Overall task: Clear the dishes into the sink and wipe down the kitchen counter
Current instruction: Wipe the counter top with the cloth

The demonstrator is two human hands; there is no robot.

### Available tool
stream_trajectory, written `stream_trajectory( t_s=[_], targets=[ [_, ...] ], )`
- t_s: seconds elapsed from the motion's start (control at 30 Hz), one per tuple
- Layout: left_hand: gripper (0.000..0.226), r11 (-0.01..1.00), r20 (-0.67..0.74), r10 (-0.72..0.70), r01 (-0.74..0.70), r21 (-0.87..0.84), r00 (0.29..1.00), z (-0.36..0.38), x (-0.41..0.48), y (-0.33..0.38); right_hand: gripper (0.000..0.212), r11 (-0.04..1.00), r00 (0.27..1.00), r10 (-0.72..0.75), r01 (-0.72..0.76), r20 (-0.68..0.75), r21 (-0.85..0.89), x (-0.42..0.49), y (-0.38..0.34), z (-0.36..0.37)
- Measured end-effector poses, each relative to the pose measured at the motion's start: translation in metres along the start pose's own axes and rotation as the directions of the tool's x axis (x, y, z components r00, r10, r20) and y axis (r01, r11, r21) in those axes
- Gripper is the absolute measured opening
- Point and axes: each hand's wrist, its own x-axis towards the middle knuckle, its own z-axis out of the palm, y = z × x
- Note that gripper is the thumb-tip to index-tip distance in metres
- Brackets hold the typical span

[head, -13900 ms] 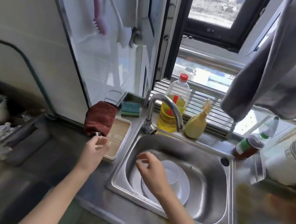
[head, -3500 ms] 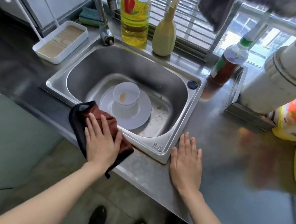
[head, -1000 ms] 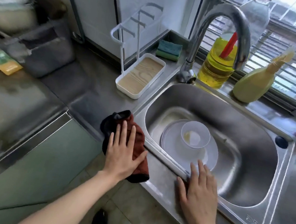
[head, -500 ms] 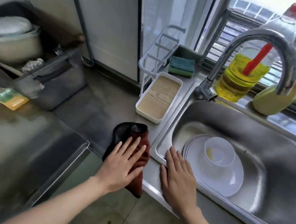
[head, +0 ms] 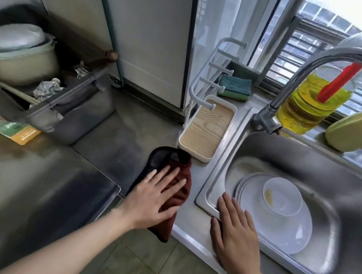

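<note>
Pressing flat on a dark red cloth (head: pixel 175 196), the left hand (head: pixel 155 200) lies with fingers spread wide, gripping nothing; the cloth sits on the steel surface (head: pixel 115 142) just left of the sink (head: pixel 214 187), and its near end hangs over the surface edge. The right hand (head: pixel 237 236) rests palm down, fingers straight and close together, on the near left corner of the sink rim, holding nothing. Inside the basin a white bowl (head: pixel 282 196) stands on a white plate (head: pixel 285 231), a yellowish smear on the bowl's inner wall. A white rack with a wood-grain tray (head: pixel 206 128) stands just beyond the cloth, touching or nearly touching it. A green-blue sponge (head: pixel 235 87) lies at the far side by the window. The curved faucet (head: pixel 337 63) rises over the basin; behind it stand a clear bottle of yellow liquid with a red cap (head: pixel 313 103) and a pale yellow-green bottle (head: pixel 351 129). At far left is a pale pot with a lid (head: pixel 16 53). No writing is legible anywhere; a green and orange packet (head: pixel 15 132) at left is too blurred to read.
</note>
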Motion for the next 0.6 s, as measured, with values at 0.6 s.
stream_trajectory(
  t_s=[0.6],
  targets=[
    [0.065,0.970,0.133,-0.155,0.176,-0.166,0.979,-0.023,-0.017,-0.006,0.056,0.999,0.997,0.021,-0.019,0.071,-0.026,0.001,-0.001,-0.002]
  ],
)
